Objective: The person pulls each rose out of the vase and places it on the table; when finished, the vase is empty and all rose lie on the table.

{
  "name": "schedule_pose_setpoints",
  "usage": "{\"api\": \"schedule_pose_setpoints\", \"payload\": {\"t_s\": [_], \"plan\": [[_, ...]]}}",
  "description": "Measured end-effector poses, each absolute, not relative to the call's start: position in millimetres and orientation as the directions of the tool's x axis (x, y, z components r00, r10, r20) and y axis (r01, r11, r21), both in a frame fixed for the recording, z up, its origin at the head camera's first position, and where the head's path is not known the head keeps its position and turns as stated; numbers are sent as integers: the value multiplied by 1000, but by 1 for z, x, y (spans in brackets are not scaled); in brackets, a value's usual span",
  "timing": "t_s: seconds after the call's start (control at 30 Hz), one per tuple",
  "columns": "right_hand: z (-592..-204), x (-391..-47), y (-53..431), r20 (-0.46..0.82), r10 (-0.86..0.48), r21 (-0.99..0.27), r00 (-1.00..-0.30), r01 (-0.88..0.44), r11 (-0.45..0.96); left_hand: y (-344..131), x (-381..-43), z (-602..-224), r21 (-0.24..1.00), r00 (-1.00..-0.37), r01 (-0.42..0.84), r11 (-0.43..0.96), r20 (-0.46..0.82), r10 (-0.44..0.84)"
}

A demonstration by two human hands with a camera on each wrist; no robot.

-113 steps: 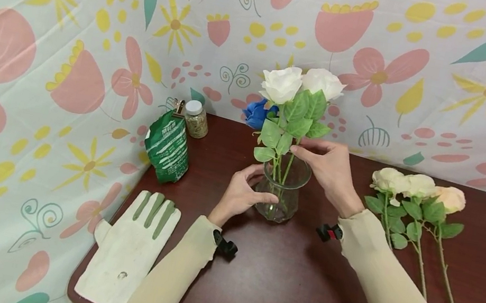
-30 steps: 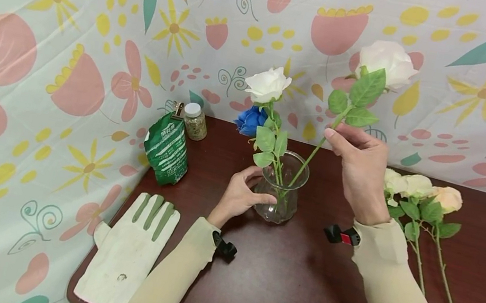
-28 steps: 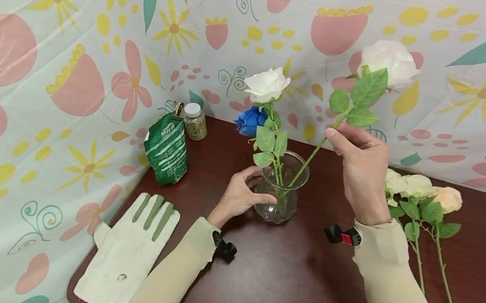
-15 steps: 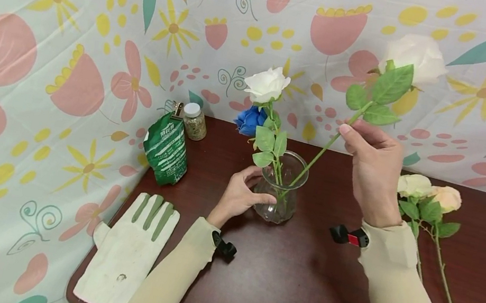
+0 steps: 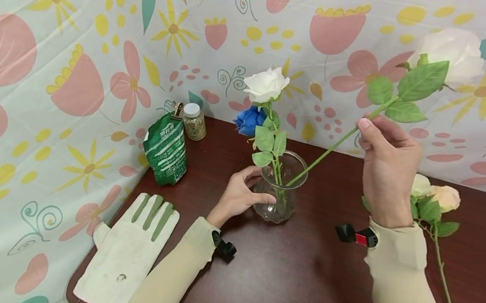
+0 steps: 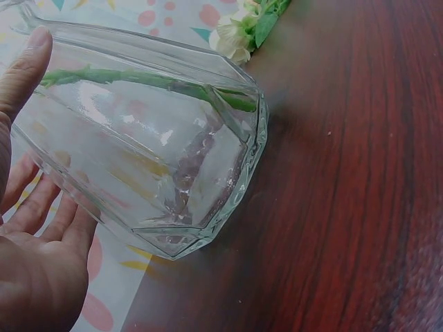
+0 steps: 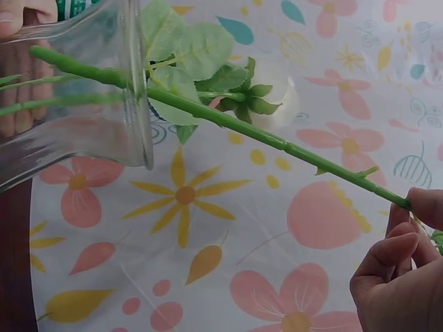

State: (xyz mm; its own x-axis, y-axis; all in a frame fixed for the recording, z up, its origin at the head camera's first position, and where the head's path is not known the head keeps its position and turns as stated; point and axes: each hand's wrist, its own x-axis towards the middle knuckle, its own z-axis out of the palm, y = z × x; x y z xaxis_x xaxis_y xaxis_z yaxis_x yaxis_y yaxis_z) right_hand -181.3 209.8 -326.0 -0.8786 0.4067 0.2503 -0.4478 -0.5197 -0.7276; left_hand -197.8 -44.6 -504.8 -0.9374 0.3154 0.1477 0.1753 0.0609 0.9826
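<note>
My left hand (image 5: 238, 193) holds the clear glass vase (image 5: 278, 211) by its side, thumb in front; the left wrist view shows the fingers around the glass vase (image 6: 159, 159). A white rose (image 5: 266, 85) and a blue rose (image 5: 250, 120) stand in it, leaning left. To the right, my right hand (image 5: 389, 170) pinches the leafy green stem of another white rose (image 5: 449, 55) below its leaves. That stem slants from the hand down into the vase mouth. In the right wrist view, the lower end of the stem (image 7: 242, 128) is inside the glass neck.
A cream rose (image 5: 421, 187) and a peach rose (image 5: 444, 198) lie on the dark table (image 5: 277, 291), partly behind my right arm. At left are a clipped green bag (image 5: 166, 152), a white-lidded jar (image 5: 194, 124) and a white glove (image 5: 126, 255). Floral cloth (image 5: 148, 23) hangs behind.
My right hand has moved right and up with the white rose, drawing its stem partly out of the vase and tilting it right. The left hand has stayed on the vase.
</note>
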Motion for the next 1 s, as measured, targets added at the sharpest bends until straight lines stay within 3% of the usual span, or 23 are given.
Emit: {"api": "schedule_pose_setpoints", "payload": {"t_s": [1.0], "plan": [[-298, -169, 246, 266, 508, -485, -819, -569, -664, -44, -197, -504, 982, -935, 177, 61, 149, 321]]}}
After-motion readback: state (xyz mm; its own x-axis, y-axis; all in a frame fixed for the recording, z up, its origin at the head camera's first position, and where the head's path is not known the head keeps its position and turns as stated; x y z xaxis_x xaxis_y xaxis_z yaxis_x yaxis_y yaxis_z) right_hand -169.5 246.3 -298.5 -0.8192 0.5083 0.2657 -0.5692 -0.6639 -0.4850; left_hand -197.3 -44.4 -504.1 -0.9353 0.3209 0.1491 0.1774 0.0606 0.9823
